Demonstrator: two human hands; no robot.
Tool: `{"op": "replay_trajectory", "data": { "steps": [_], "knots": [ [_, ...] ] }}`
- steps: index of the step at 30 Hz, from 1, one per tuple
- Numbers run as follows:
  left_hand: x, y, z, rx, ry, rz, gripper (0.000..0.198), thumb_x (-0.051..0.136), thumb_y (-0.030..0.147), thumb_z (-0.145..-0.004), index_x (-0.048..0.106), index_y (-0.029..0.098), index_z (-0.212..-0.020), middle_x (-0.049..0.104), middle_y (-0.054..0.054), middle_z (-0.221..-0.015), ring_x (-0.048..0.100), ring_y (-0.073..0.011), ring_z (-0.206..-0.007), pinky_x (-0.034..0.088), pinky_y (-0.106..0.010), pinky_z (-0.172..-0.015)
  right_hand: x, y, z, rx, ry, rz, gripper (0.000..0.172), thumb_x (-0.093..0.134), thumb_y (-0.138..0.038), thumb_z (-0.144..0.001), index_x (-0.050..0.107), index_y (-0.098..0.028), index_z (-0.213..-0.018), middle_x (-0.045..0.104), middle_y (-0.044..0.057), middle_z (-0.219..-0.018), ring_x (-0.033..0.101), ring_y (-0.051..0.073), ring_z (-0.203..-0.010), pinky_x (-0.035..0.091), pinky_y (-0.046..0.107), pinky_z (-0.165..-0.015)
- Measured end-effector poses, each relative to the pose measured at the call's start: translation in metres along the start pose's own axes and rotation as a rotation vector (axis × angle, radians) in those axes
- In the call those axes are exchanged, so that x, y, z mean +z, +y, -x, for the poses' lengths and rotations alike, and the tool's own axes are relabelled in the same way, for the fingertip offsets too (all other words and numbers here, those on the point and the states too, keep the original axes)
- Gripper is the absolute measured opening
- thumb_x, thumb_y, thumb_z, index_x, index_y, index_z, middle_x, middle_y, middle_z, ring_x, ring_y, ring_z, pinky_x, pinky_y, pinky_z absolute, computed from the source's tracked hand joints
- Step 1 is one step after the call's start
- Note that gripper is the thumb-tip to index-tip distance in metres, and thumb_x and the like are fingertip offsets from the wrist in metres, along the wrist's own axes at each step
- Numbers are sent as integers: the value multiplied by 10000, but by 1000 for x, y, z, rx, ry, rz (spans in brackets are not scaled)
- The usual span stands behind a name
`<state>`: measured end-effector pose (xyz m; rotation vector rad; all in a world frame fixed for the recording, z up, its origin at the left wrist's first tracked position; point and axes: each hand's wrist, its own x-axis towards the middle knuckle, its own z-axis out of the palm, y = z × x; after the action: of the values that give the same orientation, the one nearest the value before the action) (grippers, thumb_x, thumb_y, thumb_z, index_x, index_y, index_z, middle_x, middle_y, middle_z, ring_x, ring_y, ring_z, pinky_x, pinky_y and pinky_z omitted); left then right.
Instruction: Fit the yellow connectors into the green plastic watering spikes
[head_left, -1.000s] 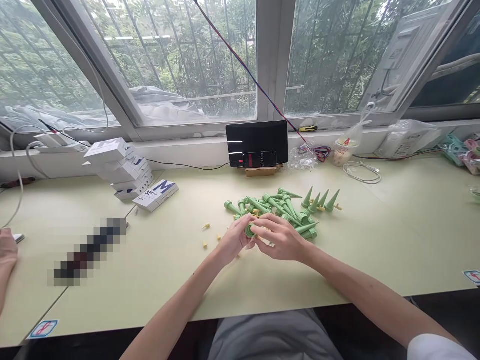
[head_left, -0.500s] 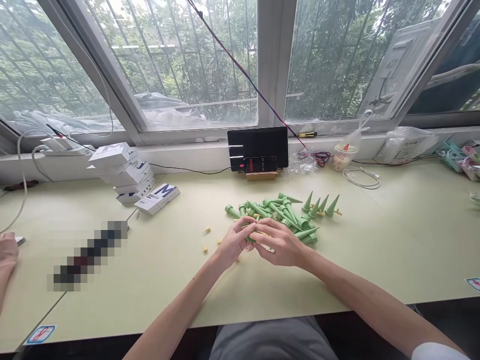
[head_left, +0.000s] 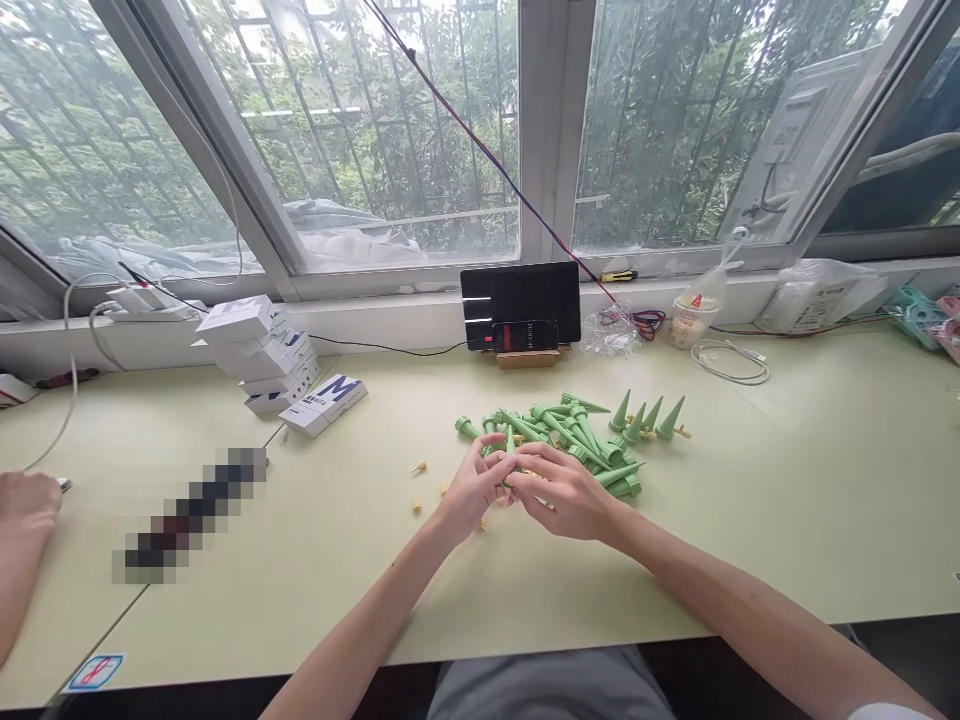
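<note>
My left hand [head_left: 466, 492] and my right hand [head_left: 566, 492] meet over the table, closed around one green plastic spike [head_left: 510, 440]. Its pointed tip rises between my fingers, while its lower end is mostly covered by them. Just beyond and to the right of my hands lies a heap of green spikes [head_left: 592, 430] with ribbed caps. Several more spikes [head_left: 667, 420] stand point up at the heap's right, with yellow pieces at their bases. Small yellow plastic pieces [head_left: 417, 507] lie loose to the left of my left hand, some partly hidden by it.
A phone [head_left: 525, 336] leans on a black panel [head_left: 559, 292] at the back. White boxes [head_left: 259, 350] are stacked at left, near a pixelated dark patch [head_left: 195, 515]. Another person's hand [head_left: 30, 510] rests at far left. A bagged cup [head_left: 691, 318] and white cable [head_left: 731, 365] sit back right.
The spike's tip now shows more clearly upright between my fingers, and my fingers have shifted slightly around it. The whole view has moved a little, and more of the other person's hand shows.
</note>
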<state>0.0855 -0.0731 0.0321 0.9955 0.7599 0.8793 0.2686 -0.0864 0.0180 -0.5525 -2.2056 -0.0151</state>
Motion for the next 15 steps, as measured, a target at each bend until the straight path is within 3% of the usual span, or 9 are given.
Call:
{"op": "replay_trajectory", "data": {
  "steps": [15],
  "knots": [
    [-4,3,-1,103,64,-95,446,775,378,-797,547,198,-1135,610,-12,-863,583,-123,-662,469,-243,-574,-1,-3,-4,25,105,7,351,506,-54,-914,510,-188,-1238,668,106,-1170,581,237,-1137,549,425,-941]
  ]
}}
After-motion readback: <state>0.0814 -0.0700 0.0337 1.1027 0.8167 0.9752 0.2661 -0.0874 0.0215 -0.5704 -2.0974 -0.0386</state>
